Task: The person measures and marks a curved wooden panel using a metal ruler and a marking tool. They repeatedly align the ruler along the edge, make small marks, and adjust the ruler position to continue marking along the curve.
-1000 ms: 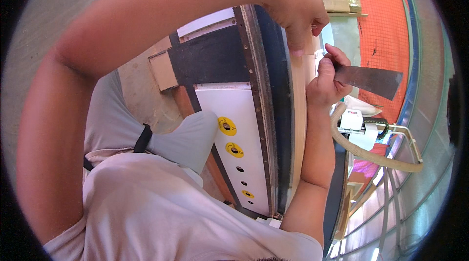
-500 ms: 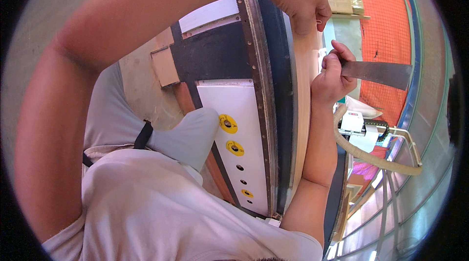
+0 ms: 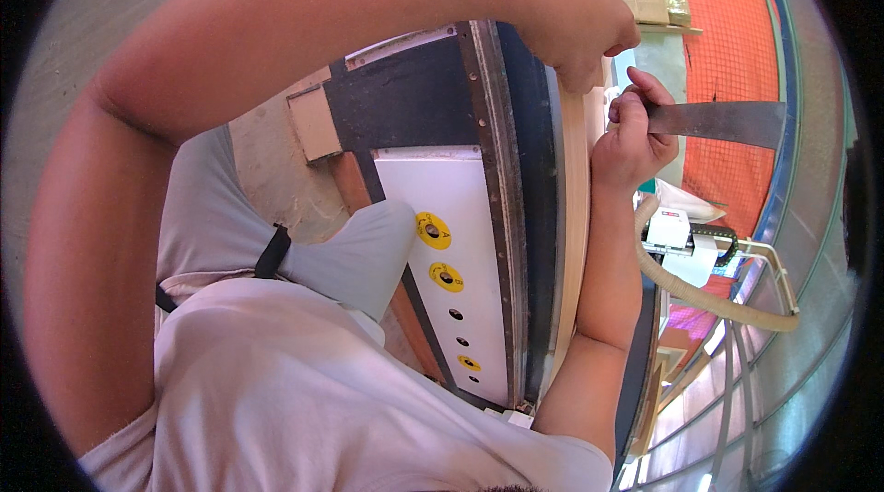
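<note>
My right hand (image 3: 635,138) is closed around the grip end of a flat, dark metal scraper (image 3: 723,122). Its blade widens toward the far end and points right, over the orange netting. Just above it, my left hand (image 3: 589,27) curls over the pale wooden board (image 3: 575,161), its fingers bent down and pressed together. Whatever may be between those fingertips is hidden. The board lies along the top of a dark machine bed, and my right forearm runs along it.
A white control panel (image 3: 437,207) with yellow-ringed knobs faces my knee. Behind stand a machine head (image 3: 681,239) with a ribbed hose (image 3: 709,303), orange netting (image 3: 727,50) and stacked packages (image 3: 635,0). A cardboard-coloured box (image 3: 313,124) sits near the floor.
My left hand has shifted slightly down and right, closer to the right hand. The scraper has moved a little right and its blade is more level. My view has shifted slightly.
</note>
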Motion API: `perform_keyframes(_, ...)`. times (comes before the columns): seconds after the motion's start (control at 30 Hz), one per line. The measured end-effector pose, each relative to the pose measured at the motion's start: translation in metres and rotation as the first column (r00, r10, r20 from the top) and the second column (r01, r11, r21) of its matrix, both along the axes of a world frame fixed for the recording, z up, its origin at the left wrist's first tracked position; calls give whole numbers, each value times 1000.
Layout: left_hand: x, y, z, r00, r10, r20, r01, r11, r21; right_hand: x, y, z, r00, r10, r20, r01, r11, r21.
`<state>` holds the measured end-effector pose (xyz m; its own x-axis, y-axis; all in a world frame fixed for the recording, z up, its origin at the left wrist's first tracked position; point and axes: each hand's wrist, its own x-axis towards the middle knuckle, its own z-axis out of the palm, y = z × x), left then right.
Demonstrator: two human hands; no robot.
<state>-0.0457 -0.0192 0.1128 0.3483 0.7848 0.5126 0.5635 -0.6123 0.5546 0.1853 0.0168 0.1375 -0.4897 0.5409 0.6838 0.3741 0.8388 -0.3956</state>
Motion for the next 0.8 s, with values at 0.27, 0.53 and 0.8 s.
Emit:
perform_keyframes(0.27,-24,36,-8,922,-359,142,361,932,14,0,0,-1,998,-56,6,56,998,7)
perform_keyframes(0.53,-4,23,-8,992,-93,79,96,995,-25,5,5,-1,1000,-22,11,22,1000,2)
perform_keyframes(0.8,-24,24,9,968,-247,46,249,966,-62,6,8,-3,999,1,-48,-4,998,-58)
